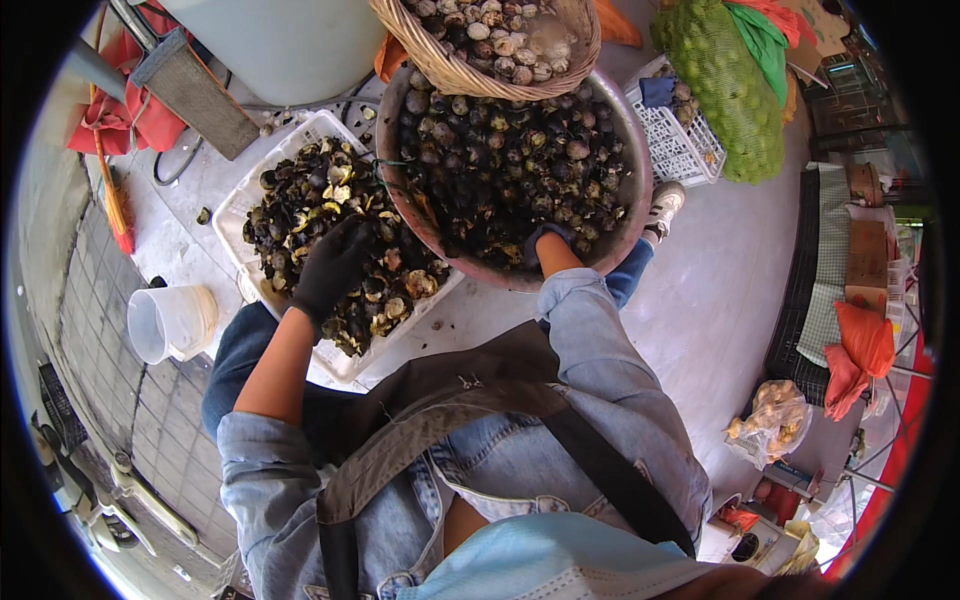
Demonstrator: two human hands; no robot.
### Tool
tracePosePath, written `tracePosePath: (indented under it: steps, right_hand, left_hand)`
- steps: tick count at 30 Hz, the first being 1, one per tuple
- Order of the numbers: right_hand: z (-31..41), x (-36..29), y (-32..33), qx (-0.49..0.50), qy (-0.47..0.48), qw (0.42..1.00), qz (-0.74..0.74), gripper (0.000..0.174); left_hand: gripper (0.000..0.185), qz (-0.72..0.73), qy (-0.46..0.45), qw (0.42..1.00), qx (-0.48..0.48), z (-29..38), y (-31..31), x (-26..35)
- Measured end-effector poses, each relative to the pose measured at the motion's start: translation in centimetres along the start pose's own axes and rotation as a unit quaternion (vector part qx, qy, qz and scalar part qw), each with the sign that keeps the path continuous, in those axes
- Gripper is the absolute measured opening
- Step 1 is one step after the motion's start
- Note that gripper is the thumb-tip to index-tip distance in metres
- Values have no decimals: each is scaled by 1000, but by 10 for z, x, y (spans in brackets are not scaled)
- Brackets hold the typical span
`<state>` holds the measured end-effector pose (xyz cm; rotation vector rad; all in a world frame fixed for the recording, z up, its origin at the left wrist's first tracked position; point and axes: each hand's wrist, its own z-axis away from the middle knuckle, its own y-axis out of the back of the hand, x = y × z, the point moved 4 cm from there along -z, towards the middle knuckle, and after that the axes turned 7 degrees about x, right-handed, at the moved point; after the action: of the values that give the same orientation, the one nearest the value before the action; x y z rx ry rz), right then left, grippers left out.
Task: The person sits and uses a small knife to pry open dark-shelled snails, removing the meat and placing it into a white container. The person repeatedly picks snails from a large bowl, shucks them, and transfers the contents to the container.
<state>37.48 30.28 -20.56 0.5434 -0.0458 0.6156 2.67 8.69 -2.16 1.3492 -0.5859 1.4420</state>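
Observation:
My left hand [335,264], in a black glove, rests at the heap of dark, broken walnut husks [390,259] in a white plastic crate [241,251]. Its fingertips blend into the husks, so its grip is unclear. My right hand [553,238], in a dark glove, reaches over the near rim of a large round basin [640,161] into blackened walnuts [517,150]; its fingers are mostly hidden there. A wicker basket [480,86] of cleaner, pale-shelled walnuts [504,46] sits across the basin's far side.
A translucent bucket [169,324] lies tipped at the left, near an orange broom [112,202]. Beyond the crate stand a grey barrel [281,45] and a metal shovel [199,97]. A green mesh sack [724,94] leans by another white crate [679,142] at the right.

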Motion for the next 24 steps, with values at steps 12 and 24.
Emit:
tracePosePath:
  steps: [12, 24]
  right_hand:
    - [86, 22, 49, 268, -19, 936, -226, 51]
    - [132, 43, 85, 331, 118, 669, -655, 54]
  left_hand:
    - [41, -10, -53, 997, -59, -4, -27, 26]
    - [41, -105, -48, 993, -31, 27, -12, 21]
